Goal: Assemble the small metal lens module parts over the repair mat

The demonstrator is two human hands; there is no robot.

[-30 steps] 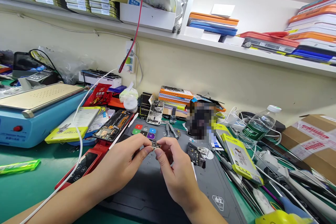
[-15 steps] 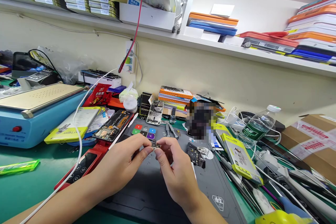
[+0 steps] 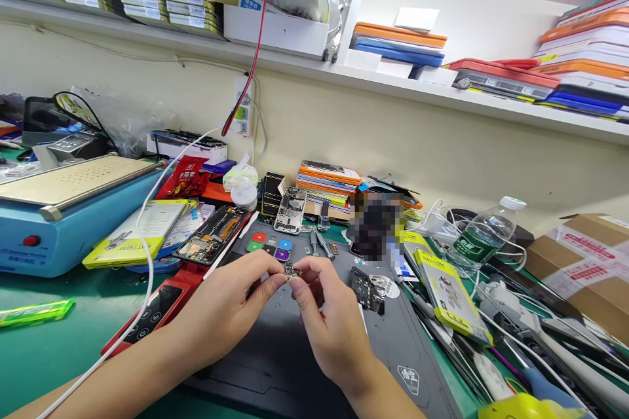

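Note:
Between my two hands is a small circuit board (image 3: 291, 270), held above the dark grey work mat (image 3: 314, 366). My left hand (image 3: 238, 298) pinches its left end between thumb and forefinger. On its right end, my right hand (image 3: 327, 317) closes thumb and fingers the same way. Much of the board is covered by the fingertips. Just beyond it, a tray of coloured squares (image 3: 269, 245) sits on the mat. Black part pieces (image 3: 366, 289) with a foil-like wrap lie right of my right hand.
An opened phone (image 3: 212, 236) leans at left by a red device (image 3: 150, 317) and a blue machine (image 3: 73, 229). An opened phone housing (image 3: 291, 209) lies behind the mat. Yellow battery boxes (image 3: 449, 294), tools and a water bottle (image 3: 486, 236) crowd the right. A white cable (image 3: 147, 255) crosses my left forearm.

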